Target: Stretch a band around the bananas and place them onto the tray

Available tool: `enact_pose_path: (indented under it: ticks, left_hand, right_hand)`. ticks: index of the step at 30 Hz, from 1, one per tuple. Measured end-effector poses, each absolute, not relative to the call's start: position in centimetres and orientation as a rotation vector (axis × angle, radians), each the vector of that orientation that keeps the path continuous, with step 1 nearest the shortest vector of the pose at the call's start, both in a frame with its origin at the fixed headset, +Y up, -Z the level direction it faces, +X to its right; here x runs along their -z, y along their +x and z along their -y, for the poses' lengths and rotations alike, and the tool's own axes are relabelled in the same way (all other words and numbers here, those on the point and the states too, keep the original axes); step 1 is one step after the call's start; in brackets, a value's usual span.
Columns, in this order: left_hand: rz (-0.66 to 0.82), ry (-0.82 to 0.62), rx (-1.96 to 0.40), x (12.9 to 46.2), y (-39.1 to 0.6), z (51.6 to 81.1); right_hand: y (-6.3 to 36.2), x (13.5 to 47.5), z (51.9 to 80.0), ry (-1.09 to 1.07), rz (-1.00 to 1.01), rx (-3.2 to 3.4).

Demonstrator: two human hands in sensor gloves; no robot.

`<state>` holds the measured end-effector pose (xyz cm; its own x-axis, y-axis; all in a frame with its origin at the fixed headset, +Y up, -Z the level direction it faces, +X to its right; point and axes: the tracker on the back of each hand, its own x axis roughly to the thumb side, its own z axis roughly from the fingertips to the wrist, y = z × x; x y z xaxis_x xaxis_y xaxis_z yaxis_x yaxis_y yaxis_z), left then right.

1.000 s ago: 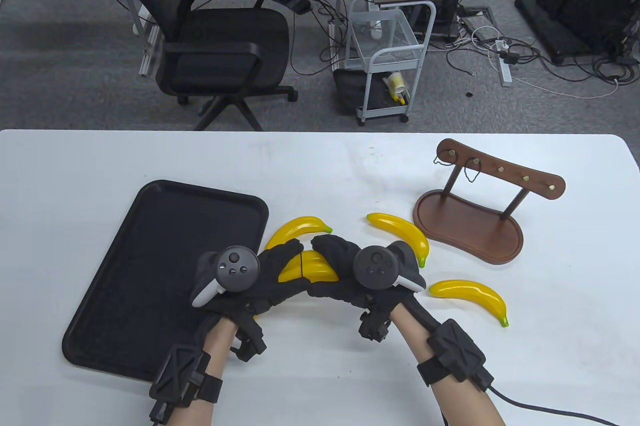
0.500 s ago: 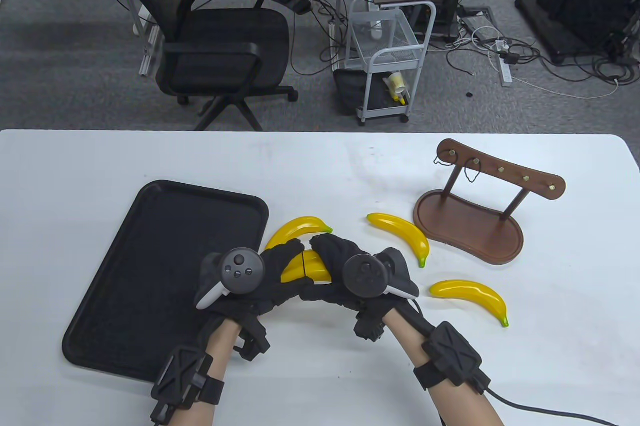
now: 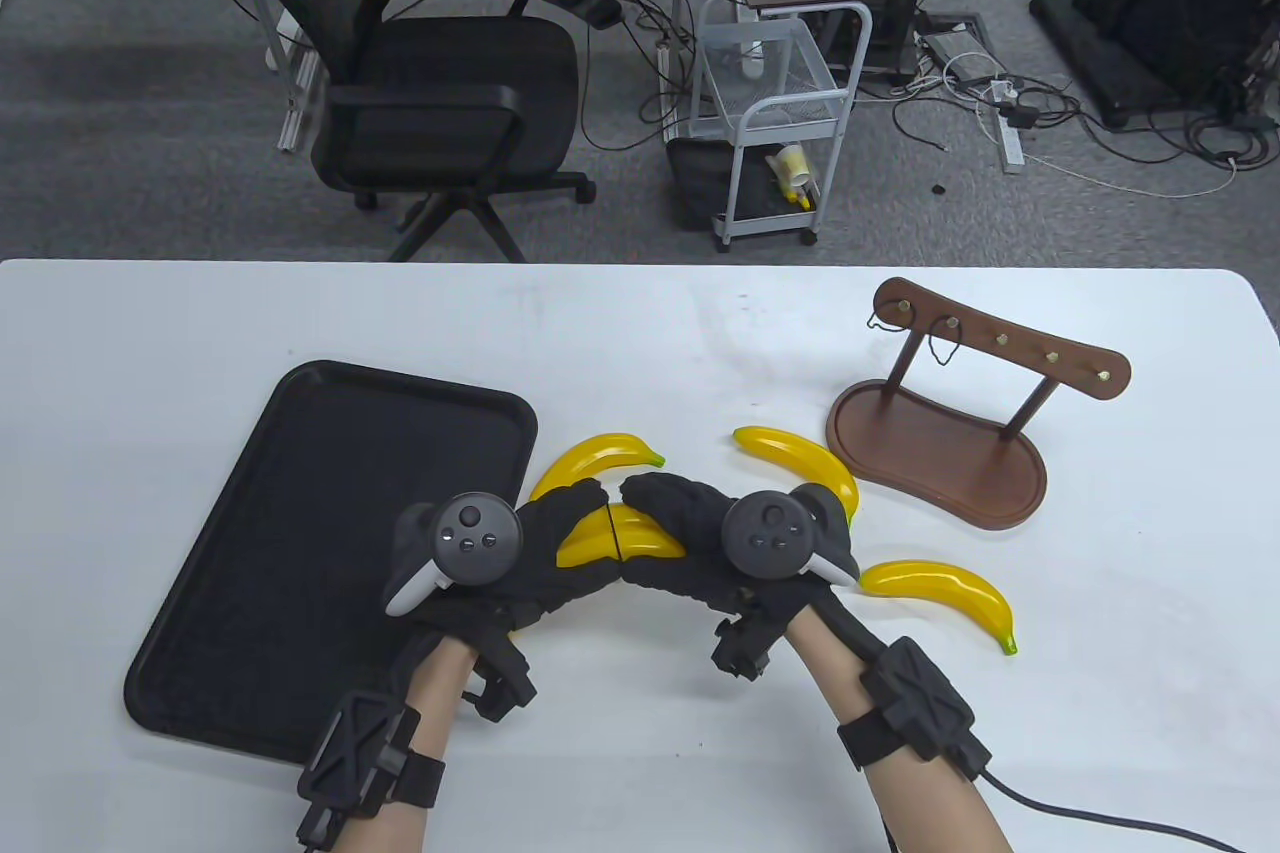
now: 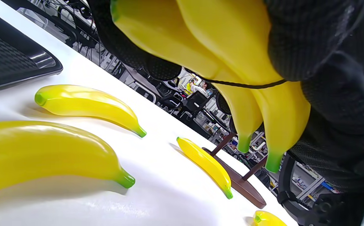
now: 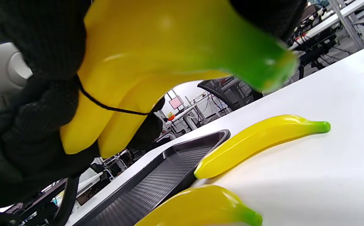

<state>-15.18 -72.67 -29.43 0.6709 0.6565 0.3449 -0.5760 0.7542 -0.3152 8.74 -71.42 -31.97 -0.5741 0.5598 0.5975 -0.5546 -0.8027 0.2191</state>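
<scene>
A bunch of glossy yellow bananas [image 3: 620, 543] with green tips is held off the desk, just right of the black tray [image 3: 300, 533]. A thin black band [image 4: 244, 84] crosses the bunch. Loose bananas lie right of the tray: one [image 3: 595, 458] close by, two [image 3: 800, 463] [image 3: 940, 593] farther off.

Lighting was bright and even from overhead. The white worktop [image 3: 640, 333] showed only soft, short shadows under the loose bananas [image 3: 940, 593]. Gloss highlights marked the held bananas [image 5: 157, 62], whose green tip was blurred in the right wrist view. Both wrist views were tilted, with soft backgrounds.
</scene>
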Motion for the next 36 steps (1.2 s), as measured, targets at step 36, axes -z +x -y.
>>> enact_pose_path:
  ticks: [36]
  left_hand:
    - [0.398, -0.380, -1.017, 30.4, -16.8, 73.8]
  right_hand:
    - [7.8, 30.3, 70.2, 0.977, 0.350, -2.523]
